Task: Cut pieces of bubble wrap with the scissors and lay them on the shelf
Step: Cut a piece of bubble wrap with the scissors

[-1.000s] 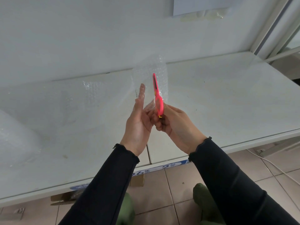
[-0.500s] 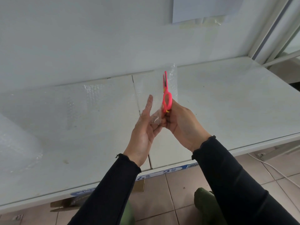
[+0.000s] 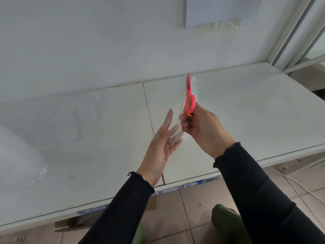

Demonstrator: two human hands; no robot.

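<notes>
At the far left of the white shelf (image 3: 255, 120) lies a bulky roll (image 3: 15, 155) of bubble wrap, cut off by the edge of the view. Just right of it, a flat clear sheet (image 3: 91, 106) of the same wrap lies on the shelf, reaching the far wall (image 3: 88, 41). A thin seam (image 3: 148, 110) runs from far to near across the shelf, right of the sheet.

Over the seam, near the middle of the scene, a person in black sleeves (image 3: 123, 208) works above the shelf. The left hand (image 3: 161, 150) is raised edge-on with its forefinger straight and pointing up and its lower fingers bent. It holds a small strip (image 3: 176, 120) of bubble wrap, which drapes over those fingers and stands upright between the two hands, clear of the shelf.

Just right of the strip, pink scissors (image 3: 189, 95) point up and away, blades close together against the film's right side. The right hand (image 3: 202, 129) grips their handle, fingers curled tight round the lower loop, knuckles almost touching the left fingertips.

To the right the shelf runs on to a pale metal upright (image 3: 290, 32) at the corner. A sheet of paper (image 3: 219, 9) is fixed to the wall above.

Along the shelf's near edge runs a blue-and-white label (image 3: 193, 186). Below, on the tiled floor (image 3: 175, 217), a cardboard box (image 3: 70, 224) sits under the shelf at left, a green shoe (image 3: 226, 224) shows between the arms, and a white cable (image 3: 299, 184) trails off at right.
</notes>
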